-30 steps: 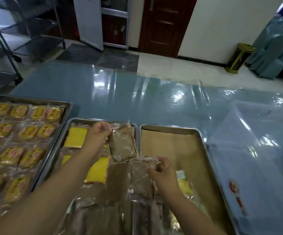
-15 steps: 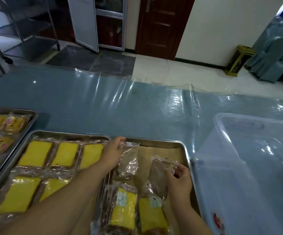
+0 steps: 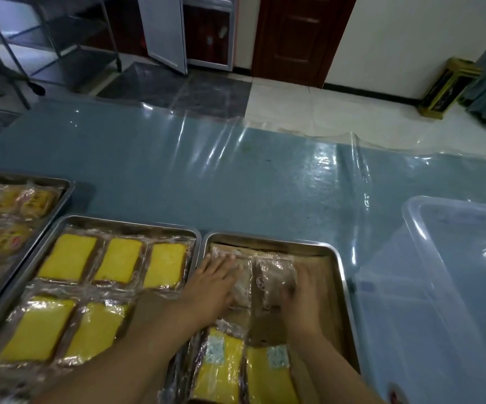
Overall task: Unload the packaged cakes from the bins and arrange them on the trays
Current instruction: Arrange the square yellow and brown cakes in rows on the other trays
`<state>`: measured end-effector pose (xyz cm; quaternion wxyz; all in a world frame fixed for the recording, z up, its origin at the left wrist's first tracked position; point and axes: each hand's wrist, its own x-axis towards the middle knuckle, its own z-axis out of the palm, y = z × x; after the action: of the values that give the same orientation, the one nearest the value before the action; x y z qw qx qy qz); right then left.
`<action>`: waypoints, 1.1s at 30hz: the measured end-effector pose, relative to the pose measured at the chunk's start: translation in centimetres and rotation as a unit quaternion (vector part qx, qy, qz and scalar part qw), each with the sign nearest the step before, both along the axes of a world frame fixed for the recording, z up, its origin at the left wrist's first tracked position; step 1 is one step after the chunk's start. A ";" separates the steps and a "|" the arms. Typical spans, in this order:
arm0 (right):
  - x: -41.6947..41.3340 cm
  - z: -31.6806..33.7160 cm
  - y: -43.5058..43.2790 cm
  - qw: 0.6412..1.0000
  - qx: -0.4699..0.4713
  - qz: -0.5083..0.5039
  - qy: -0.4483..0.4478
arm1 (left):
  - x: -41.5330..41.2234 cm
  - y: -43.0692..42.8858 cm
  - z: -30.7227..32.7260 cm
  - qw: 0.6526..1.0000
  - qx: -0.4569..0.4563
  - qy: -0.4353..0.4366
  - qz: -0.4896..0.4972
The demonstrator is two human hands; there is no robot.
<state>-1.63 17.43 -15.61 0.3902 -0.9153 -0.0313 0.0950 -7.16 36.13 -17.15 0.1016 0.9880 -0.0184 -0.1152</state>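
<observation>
While under trays, glossy table, tiled floor.

The left hand and the blurred right hand lay flat on two brown wrapped cakes at the tray's twelve o'clock end. Two yellow cakes lay at its six o'clock end. A clear bin stood at its three o'clock.

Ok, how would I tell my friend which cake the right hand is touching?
Find the paper-lined metal tray beside the clear bin. At its far end two brown cakes lie side by side. Yours is the brown cake nearer the bin, touched by the right hand; its twin sits under the left hand, and the near cakes are yellow.
</observation>
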 end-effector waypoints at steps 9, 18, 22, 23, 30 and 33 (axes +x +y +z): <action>-0.1 -4.1 0.0 0.924 -0.292 0.235 -0.080 | 0.7 0.5 -0.4 0.997 0.075 0.023 -0.006; 0.5 -3.4 0.2 0.911 -0.304 0.264 -0.084 | 0.5 0.5 1.0 1.000 -0.006 0.018 0.008; -0.7 -1.8 0.7 0.945 -0.217 0.227 -0.093 | -2.7 1.1 1.9 0.989 -0.131 -0.063 0.040; -1.4 -1.3 0.8 0.957 -0.169 0.209 -0.109 | -3.9 1.4 2.0 0.982 -0.158 -0.082 0.057; -7.7 0.4 0.4 0.960 -0.031 0.257 -0.103 | -11.3 2.4 2.8 0.956 -0.281 -0.023 0.076; -9.3 0.8 -0.1 0.954 -0.043 0.290 -0.057 | -12.8 1.9 3.2 0.963 -0.262 0.065 0.021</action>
<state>-10.93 17.36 -14.84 0.3033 -0.8867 -0.3137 0.1530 -19.92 38.02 -13.96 0.3603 0.9173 -0.0209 -0.1684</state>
